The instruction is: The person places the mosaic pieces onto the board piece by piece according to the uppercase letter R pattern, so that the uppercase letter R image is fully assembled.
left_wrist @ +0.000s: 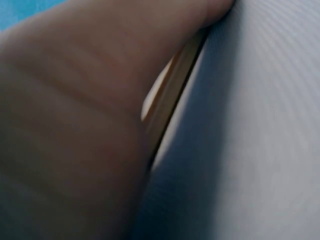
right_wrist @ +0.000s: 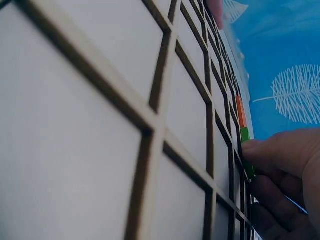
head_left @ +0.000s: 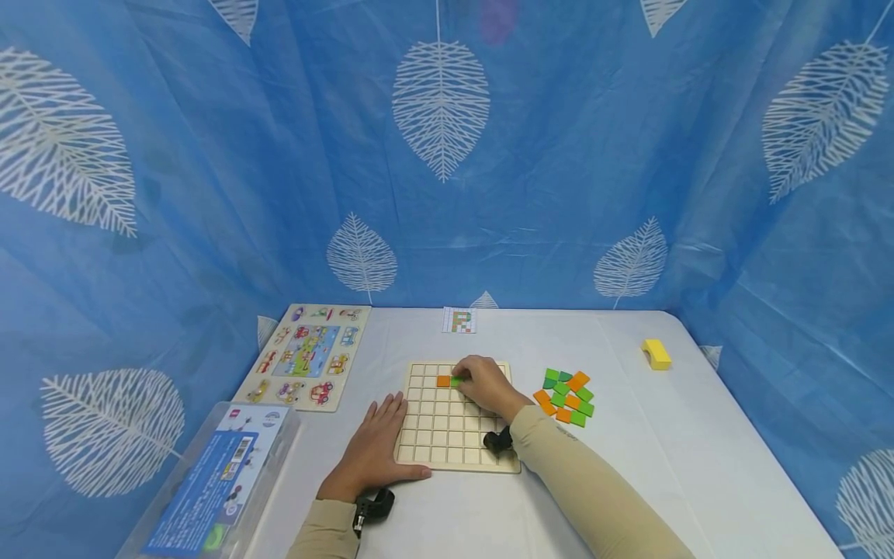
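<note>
A wooden grid board (head_left: pixel 436 439) with square cells lies in front of me on the table. An orange square tile (head_left: pixel 443 381) sits in a cell near its far edge. Right beside that tile, my right hand (head_left: pixel 485 382) pinches a green tile (head_left: pixel 456 382) between thumb and fingers at the board. In the right wrist view the thumb lies on the green tile (right_wrist: pixel 245 137), which is partly hidden. My left hand (head_left: pixel 377 446) rests along the board's left edge and near corner, fingers straight, thumb stretched along the front edge.
Loose green and orange tiles (head_left: pixel 572 402) are heaped right of the board. A small pattern card (head_left: pixel 459 320) lies behind it. A picture puzzle board (head_left: pixel 307 353) and a clear plastic box (head_left: pixel 216 473) are on the left; a yellow arch block (head_left: pixel 656 354) stands far right.
</note>
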A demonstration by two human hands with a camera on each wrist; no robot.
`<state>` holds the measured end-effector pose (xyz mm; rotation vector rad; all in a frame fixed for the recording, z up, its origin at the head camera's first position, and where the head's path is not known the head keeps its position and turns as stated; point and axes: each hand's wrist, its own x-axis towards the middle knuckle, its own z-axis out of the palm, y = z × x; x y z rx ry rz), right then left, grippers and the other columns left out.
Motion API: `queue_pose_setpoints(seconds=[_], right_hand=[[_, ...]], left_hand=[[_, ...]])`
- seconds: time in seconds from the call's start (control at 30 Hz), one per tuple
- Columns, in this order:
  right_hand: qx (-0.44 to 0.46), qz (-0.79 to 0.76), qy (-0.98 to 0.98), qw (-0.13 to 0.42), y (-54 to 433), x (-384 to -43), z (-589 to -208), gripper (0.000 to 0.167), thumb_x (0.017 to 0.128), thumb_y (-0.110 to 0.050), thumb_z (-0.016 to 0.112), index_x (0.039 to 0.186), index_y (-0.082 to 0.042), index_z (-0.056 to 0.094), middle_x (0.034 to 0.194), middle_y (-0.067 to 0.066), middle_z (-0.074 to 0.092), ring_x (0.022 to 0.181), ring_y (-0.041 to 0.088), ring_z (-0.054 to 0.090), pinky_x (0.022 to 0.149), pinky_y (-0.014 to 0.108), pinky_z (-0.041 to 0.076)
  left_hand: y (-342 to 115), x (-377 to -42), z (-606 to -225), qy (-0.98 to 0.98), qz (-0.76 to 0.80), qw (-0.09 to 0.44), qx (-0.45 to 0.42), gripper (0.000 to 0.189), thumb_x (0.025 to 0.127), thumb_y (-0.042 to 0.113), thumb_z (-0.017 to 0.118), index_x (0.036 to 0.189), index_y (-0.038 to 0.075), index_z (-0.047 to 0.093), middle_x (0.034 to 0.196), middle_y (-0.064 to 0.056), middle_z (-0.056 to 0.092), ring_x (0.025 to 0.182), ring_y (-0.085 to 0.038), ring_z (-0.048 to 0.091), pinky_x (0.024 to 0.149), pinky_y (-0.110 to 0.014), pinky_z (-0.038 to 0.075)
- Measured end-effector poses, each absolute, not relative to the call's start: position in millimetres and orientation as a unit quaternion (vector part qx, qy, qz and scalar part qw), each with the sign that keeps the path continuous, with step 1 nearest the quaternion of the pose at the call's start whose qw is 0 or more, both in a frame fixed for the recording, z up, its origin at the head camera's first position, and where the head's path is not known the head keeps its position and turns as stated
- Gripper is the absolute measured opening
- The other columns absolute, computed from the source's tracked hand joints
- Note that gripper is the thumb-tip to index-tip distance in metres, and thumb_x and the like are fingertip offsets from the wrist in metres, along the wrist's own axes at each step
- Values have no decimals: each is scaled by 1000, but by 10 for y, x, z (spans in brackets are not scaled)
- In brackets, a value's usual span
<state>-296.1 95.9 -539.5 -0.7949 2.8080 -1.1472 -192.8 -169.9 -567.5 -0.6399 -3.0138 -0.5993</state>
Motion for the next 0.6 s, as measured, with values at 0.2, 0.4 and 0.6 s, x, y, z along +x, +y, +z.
queue_pose_setpoints(seconds=[0.2,0.4,0.6], right_hand=[[-244,-372,896,0,953,-2959,-5386,20,95,4,75,115,-1,75,111,7,70,102,23,68,87,38,59],[-234,-367,900,4,956,-2970,-5389,19,95,1,76,114,-3,76,109,5,71,99,21,68,85,37,59],[-227,-374,899,7,971,-2956,-5390,22,94,2,77,116,-1,76,110,7,71,101,23,68,87,39,59]], left_hand=[[-1698,-1935,-5679,-961,-191,0,-201,140,69,92,68,163,-4,30,169,-18,29,156,-35,22,126,-54,14],[-1693,-1925,-5666,-961,-192,-5,-200,139,69,91,69,163,-4,30,169,-18,29,156,-35,22,126,-53,14],[-1688,-1925,-5666,-961,-192,-3,-197,139,69,91,69,163,-3,31,169,-18,29,156,-35,22,126,-53,14]])
